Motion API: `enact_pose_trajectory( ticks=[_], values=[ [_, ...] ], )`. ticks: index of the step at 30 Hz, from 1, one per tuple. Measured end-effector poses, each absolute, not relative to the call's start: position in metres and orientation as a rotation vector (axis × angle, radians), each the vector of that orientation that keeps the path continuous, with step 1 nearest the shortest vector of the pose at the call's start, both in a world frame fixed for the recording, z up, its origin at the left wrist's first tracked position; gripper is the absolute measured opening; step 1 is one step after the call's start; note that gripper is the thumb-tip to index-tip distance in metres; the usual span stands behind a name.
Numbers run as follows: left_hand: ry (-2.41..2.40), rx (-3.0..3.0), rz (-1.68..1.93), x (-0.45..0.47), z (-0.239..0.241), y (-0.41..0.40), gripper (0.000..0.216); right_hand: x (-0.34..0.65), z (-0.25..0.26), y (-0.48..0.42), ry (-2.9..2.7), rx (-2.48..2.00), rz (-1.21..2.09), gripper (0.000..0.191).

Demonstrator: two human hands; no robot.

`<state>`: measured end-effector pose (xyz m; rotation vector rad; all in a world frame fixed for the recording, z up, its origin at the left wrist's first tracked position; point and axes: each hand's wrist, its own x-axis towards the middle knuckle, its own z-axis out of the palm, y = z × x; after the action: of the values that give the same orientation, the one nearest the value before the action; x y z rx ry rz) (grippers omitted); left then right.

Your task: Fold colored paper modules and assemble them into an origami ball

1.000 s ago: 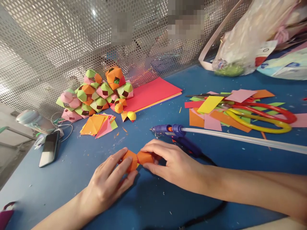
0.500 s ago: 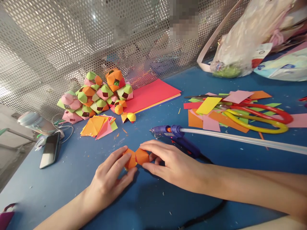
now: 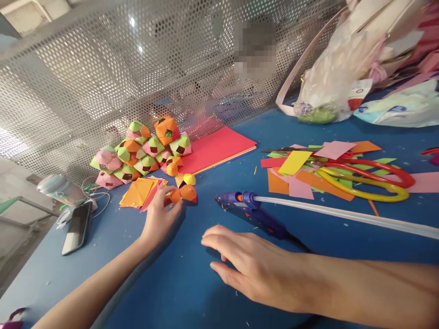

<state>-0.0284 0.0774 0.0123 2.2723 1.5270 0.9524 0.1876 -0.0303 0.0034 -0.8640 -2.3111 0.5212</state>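
My left hand [image 3: 159,217] reaches forward over the blue table [image 3: 192,283] and pinches a folded orange paper piece [image 3: 185,193], which sits beside a small yellow and orange folded piece [image 3: 187,179]. My right hand [image 3: 252,269] hovers low over the table, fingers stretched out and holding nothing. A blue glue gun [image 3: 252,211] with a long clear glue stick [image 3: 343,214] lies just beyond my right hand.
A heap of folded paper balls [image 3: 144,151] stands against the perforated metal screen [image 3: 103,68]. Loose folded squares [image 3: 140,192], a stack of coloured sheets [image 3: 217,146], paper scraps with red and yellow scissors [image 3: 366,178], a phone [image 3: 77,221] and plastic bags [image 3: 339,73] lie around.
My left hand has carried the orange piece forward to the pile of folded pieces. My right hand has let go of it and now rests open over the table.
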Motion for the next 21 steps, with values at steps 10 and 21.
enact_pose_trajectory(
  ticks=[10,21],
  values=[
    [1.487,2.331,1.039,-0.02,-0.005,0.114,0.048,0.186,-0.005,-0.028,-2.326,-0.817,0.47,0.028],
    [1.537,2.411,1.048,0.015,-0.008,0.117,0.036,0.183,-0.006,-0.026,-2.398,-0.806,0.445,0.022]
  ],
)
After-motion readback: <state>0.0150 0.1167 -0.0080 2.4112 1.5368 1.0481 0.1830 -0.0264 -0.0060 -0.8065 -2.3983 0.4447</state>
